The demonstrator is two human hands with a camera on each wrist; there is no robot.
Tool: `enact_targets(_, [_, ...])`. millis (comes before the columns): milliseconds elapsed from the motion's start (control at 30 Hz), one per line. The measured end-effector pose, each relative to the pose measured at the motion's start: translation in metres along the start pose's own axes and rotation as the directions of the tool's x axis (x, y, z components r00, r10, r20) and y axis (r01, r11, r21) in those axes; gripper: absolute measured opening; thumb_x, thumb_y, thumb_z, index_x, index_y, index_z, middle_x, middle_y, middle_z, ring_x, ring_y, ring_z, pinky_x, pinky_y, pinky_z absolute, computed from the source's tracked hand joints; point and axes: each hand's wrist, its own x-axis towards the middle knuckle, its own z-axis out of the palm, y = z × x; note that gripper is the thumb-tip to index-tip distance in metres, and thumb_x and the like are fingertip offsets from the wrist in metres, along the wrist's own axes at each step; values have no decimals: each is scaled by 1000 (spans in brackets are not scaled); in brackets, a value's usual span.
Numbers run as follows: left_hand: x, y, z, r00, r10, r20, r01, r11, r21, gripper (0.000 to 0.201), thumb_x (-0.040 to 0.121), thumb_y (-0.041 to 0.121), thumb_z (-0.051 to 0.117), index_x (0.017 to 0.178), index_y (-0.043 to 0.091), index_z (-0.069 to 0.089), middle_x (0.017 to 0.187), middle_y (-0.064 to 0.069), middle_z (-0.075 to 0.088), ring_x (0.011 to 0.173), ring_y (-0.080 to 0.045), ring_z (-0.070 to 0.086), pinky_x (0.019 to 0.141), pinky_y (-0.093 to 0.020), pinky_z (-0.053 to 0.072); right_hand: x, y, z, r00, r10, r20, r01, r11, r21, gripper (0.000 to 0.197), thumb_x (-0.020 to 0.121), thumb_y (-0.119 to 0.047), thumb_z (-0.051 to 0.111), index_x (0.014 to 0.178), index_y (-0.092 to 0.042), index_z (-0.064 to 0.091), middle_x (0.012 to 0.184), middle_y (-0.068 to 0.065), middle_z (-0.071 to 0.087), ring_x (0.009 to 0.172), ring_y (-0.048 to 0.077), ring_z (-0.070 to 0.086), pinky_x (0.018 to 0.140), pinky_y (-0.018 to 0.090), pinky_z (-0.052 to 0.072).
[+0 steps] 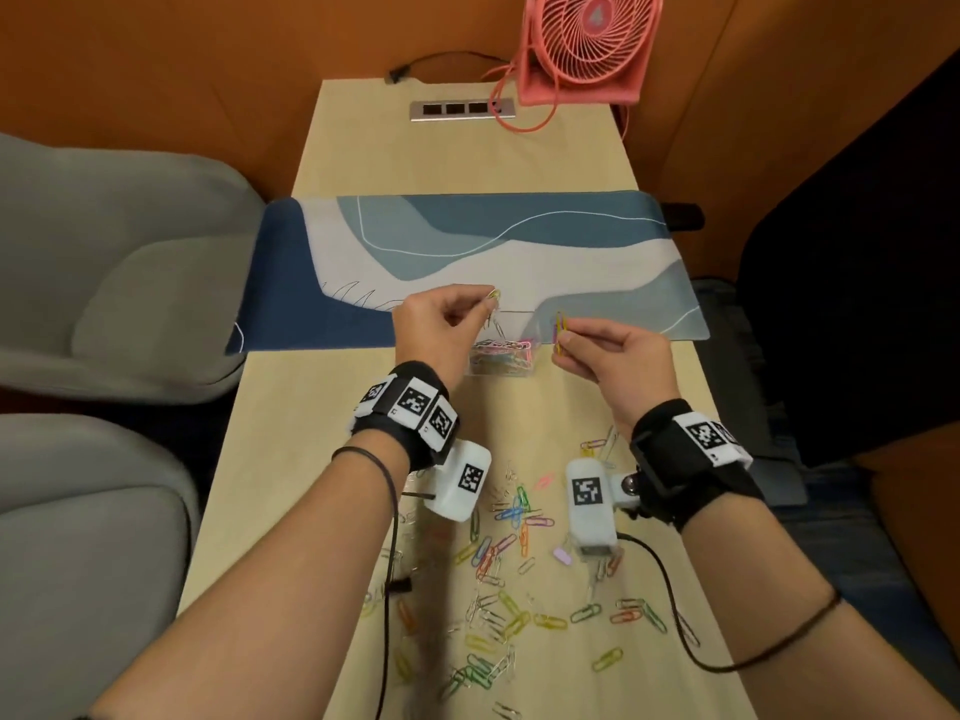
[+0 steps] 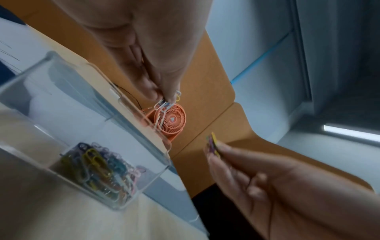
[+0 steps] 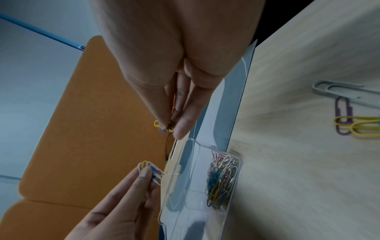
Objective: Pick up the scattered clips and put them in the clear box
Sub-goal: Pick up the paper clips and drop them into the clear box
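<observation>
- Head view: a small bunch of clips [image 1: 492, 298] is pinched between thumb and fingertips of the left hand [image 1: 436, 324], held above the clear box [image 1: 501, 362] at about its 11 o'clock.
- A second bunch of clips, yellow and purple [image 1: 559, 330], is pinched in the right hand [image 1: 613, 356], just beside the box at its 2 o'clock.
- Neither hand is released; both are closed on their clips, and neither is seen to touch the box.
- The clear box is seen on the desk [image 1: 322, 433] at the near edge of a blue-and-white mat [image 1: 519, 252]; a heap of coloured clips [image 2: 96, 170] is already gathered at one end of it, as the left wrist view shows.
- The step in hand is judged to be the drop: both bunches have been carried to the box and not yet let go.
- Many scattered clips [image 1: 519, 589] are left on the desk at 6 o'clock from the box, so the task is judged to be far from done.
- For the next move, each pinch would need to be brought over the open top and the fingers parted; the right hand's bunch looks to sit outside the rim and would need shifting toward 9 o'clock first.
- A pink fan [image 1: 587, 44] stands at 12 o'clock, well apart from the work.
</observation>
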Motion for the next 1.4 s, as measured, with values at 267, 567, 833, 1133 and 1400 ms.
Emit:
enact_targets(267, [-6,-21,4,983,96,156,-127,971,203,23,78,8,78,101,11,76,94,1,70,75,-10,68,71,-24,59,22,7,16,985,-172,7,168,951,-259,14,82,3,70,93,-4,72,83,11,73,68,11,69,66,19,56])
enact_targets(567, [-23,-31,-14,980,177,92,-188,974,129,22,80,6,75,101,14,76,98,-3,66,82,-10,62,68,-18,56,29,10,36,879,-438,185,426,552,-717,13,81,-12,70,91,-18,77,80,-6,74,71,6,66,78,18,54])
enact_targets(833, [-54,-38,-40,987,140,84,-154,970,188,25,82,12,74,105,20,74,90,3,63,79,-12,58,62,-22,52,40,19,45,885,-362,293,383,208,-900,16,89,-27,62,97,-27,75,105,4,68,94,22,61,84,31,51])
enact_targets(1133, [-133,-28,-85,959,-17,282,-57,966,252,17,83,11,73,96,21,76,84,4,67,70,-4,59,64,-14,47,-61,17,1,925,-229,304,351,205,-914,20,88,-23,60,98,-16,76,103,3,73,93,22,65,85,29,48])
enact_targets(1400, [-255,-49,-127,940,-189,286,27,873,487,19,84,12,68,98,21,76,92,4,62,83,-12,57,82,-31,52,-174,70,-79,996,70,-64,-72,116,-991,44,86,-2,54,129,-8,56,132,15,52,120,32,51,103,34,41])
